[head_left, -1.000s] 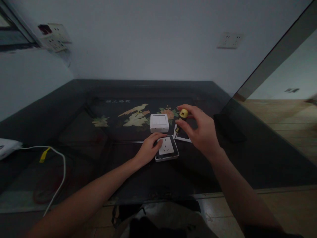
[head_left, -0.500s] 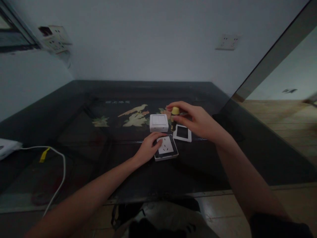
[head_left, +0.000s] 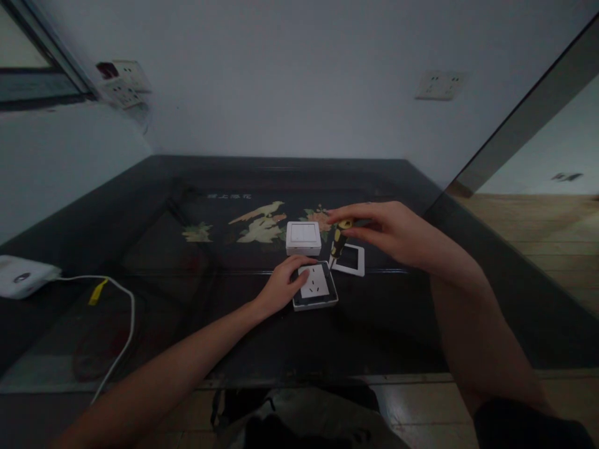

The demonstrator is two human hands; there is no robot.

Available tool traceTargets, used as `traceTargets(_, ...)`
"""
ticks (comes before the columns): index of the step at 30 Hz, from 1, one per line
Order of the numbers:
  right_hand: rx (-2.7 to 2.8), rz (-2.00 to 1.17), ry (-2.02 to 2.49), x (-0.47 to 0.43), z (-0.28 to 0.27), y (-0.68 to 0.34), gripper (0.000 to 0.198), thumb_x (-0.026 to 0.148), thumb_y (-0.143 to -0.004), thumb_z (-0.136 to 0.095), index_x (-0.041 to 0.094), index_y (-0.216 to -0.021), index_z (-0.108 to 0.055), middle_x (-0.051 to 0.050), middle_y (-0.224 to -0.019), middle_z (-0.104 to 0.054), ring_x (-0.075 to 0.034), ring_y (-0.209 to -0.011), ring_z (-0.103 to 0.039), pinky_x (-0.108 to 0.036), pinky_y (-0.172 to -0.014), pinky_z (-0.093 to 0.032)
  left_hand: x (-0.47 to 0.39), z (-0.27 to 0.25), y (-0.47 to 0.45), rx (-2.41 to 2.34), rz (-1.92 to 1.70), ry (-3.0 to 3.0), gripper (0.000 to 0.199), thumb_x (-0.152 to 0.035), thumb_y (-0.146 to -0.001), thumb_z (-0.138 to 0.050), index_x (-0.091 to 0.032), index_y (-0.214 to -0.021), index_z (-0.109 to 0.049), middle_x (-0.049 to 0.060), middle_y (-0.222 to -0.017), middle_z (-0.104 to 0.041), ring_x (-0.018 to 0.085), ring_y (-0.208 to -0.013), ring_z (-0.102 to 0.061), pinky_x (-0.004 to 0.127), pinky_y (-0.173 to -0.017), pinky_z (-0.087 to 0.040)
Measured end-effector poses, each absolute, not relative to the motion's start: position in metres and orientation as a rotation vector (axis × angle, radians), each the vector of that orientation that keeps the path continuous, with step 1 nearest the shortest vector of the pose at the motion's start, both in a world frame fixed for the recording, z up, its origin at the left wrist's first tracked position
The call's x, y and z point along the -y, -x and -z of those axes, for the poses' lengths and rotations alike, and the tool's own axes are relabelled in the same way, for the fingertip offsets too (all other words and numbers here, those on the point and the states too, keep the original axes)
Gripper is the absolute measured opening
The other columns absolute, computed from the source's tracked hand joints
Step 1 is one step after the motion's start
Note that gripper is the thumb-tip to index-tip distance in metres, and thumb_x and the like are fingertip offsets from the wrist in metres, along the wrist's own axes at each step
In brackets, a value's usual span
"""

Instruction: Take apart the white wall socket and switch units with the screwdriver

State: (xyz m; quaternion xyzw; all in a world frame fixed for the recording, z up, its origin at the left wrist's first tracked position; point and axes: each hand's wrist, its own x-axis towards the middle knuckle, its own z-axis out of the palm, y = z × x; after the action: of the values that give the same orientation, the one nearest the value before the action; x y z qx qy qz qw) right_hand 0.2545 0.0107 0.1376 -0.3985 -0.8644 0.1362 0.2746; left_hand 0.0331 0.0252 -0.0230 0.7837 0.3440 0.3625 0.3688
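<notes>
My right hand (head_left: 374, 231) grips a screwdriver (head_left: 338, 240) with a yellow and black handle. Its tip points down at the far right corner of a wall socket (head_left: 314, 284) lying on the dark table. The socket has its cover frame off, so a dark border shows around the white face. From the left, my left hand (head_left: 286, 280) is closed on the socket's edge, thumb on the white face. Just beyond stands a white switch box (head_left: 303, 238). A loose white cover frame (head_left: 358, 260) lies right of the socket, partly behind the screwdriver.
The dark glossy table (head_left: 234, 337) bears a printed bird and flowers. At the left sits a white device (head_left: 28, 275) with a white cable (head_left: 132, 312) and a yellow tag. A wall outlet (head_left: 440, 85) is on the wall behind.
The screwdriver has gone from upright to tilted, and its tip has moved to the socket's corner. My left hand keeps its hold on the socket. The camera view has shifted slightly.
</notes>
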Motion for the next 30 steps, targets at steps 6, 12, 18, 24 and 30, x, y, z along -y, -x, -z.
traceTargets(6,2.157,-0.251,1.192,-0.012,-0.135,-0.237,0.014,0.019,-0.083,-0.069,0.019,-0.093,-0.078,-0.004,-0.085,-0.069,-0.015,-0.071,-0.064,-0.027,-0.063,-0.051,-0.025,0.023,-0.033,-0.873,-0.922,-2.012,0.025,-0.023,-0.093,-0.051,-0.02,-0.115,-0.064,0.01,-0.116,-0.065,0.024,-0.113,-0.059,0.041,-0.099,-0.044)
traceTargets(12,2.057,-0.543,1.206,-0.009,-0.137,-0.234,0.024,0.012,-0.084,-0.064,0.015,-0.107,-0.071,-0.006,-0.099,-0.074,-0.017,-0.086,-0.069,-0.029,-0.076,-0.054,-0.025,0.024,-0.032,-0.879,-0.915,-2.008,0.026,-0.023,-0.094,-0.049,-0.019,-0.116,-0.064,0.01,-0.116,-0.065,0.025,-0.112,-0.059,0.041,-0.098,-0.044)
traceTargets(18,2.118,-0.346,1.199,-0.01,-0.134,-0.23,0.015,0.022,-0.085,-0.065,0.017,-0.096,-0.074,-0.007,-0.098,-0.07,-0.019,-0.088,-0.066,-0.031,-0.073,-0.053,-0.026,0.024,-0.033,-0.873,-0.912,-2.008,0.027,-0.022,-0.094,-0.049,-0.019,-0.116,-0.063,0.009,-0.117,-0.065,0.025,-0.113,-0.059,0.042,-0.099,-0.044)
traceTargets(24,2.025,-0.21,1.239,-0.006,-0.131,-0.224,0.017,0.016,-0.077,-0.073,0.016,-0.094,-0.074,-0.005,-0.088,-0.071,-0.018,-0.078,-0.066,-0.032,-0.071,-0.054,-0.026,0.025,-0.034,-0.87,-0.919,-2.008,0.026,-0.023,-0.094,-0.05,-0.019,-0.115,-0.064,0.01,-0.118,-0.064,0.025,-0.113,-0.059,0.042,-0.1,-0.043)
traceTargets(30,2.128,-0.46,1.156,-0.001,-0.134,-0.226,0.026,0.009,-0.087,-0.056,0.017,-0.107,-0.071,-0.007,-0.107,-0.073,-0.021,-0.098,-0.068,-0.034,-0.084,-0.054,-0.025,0.025,-0.034,-0.877,-0.938,-2.007,0.026,-0.022,-0.094,-0.049,-0.019,-0.115,-0.063,0.01,-0.116,-0.065,0.024,-0.113,-0.058,0.041,-0.101,-0.043)
